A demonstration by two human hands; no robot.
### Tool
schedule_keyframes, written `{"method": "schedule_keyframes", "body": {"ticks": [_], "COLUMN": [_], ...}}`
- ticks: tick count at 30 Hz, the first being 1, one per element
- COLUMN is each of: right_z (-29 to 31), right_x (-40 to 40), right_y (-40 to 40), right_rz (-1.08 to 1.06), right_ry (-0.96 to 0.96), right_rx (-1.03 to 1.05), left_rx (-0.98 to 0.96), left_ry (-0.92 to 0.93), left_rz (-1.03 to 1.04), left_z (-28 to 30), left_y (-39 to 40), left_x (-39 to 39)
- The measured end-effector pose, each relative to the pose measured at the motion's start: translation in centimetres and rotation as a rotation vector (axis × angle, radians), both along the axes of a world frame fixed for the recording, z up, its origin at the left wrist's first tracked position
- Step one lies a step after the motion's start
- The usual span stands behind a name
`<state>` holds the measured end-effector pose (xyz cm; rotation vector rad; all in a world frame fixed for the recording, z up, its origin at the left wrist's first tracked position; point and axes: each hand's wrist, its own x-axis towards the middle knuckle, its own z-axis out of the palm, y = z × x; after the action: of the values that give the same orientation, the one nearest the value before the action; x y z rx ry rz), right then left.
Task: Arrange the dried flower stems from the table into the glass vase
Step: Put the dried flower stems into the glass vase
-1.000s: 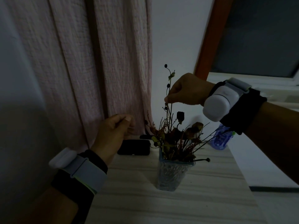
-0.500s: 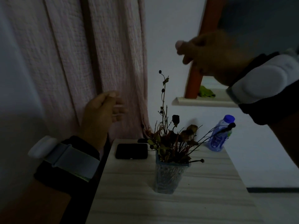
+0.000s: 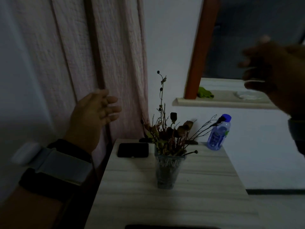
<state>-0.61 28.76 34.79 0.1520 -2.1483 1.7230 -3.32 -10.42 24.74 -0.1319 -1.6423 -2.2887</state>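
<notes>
A glass vase [image 3: 166, 171] stands upright in the middle of the pale wooden table [image 3: 206, 187]. Several dried flower stems [image 3: 171, 131] stick out of it, and one tall thin stem [image 3: 161, 90] rises well above the others. My left hand [image 3: 97, 109] hovers at the left in front of the curtain, fingers relaxed and spread, holding nothing. My right hand [image 3: 274, 75] is raised at the upper right, blurred by motion, with loose fingers and nothing in it. Both hands are well clear of the vase.
A black phone [image 3: 132, 150] lies flat on the table left of the vase. A blue-capped water bottle [image 3: 218, 134] stands at the table's back right corner. A pink curtain [image 3: 102, 55] hangs behind. A window ledge [image 3: 222, 103] carries a green cloth [image 3: 205, 93].
My right hand let go of the tall stem and swung up and to the right. My left hand rose and opened its fingers. The view pulled back from the vase.
</notes>
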Motion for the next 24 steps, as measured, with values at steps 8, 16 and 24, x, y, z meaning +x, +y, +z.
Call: {"method": "schedule_keyframes", "body": {"ticks": [8, 16, 24], "right_z": [-12.5, -23.5, -26.5], "right_x": [2.6, 0.6, -0.6], "right_y": [-2.1, -6.5, -10.0], "right_rz": [-0.109, 0.046, 0.170], "right_ry": [-0.268, -0.740, -0.876], "right_rx": [-0.202, -0.220, -0.223], "left_rx": [-0.038, -0.187, -0.219], "left_ry": [-0.458, -0.718, -0.855], "left_rz": [-0.113, -0.401, -0.505], "left_z": [-10.0, -16.8, -17.3], "left_y": [2.6, 6.6, 9.5], "left_x": [1.7, 1.9, 0.9]}}
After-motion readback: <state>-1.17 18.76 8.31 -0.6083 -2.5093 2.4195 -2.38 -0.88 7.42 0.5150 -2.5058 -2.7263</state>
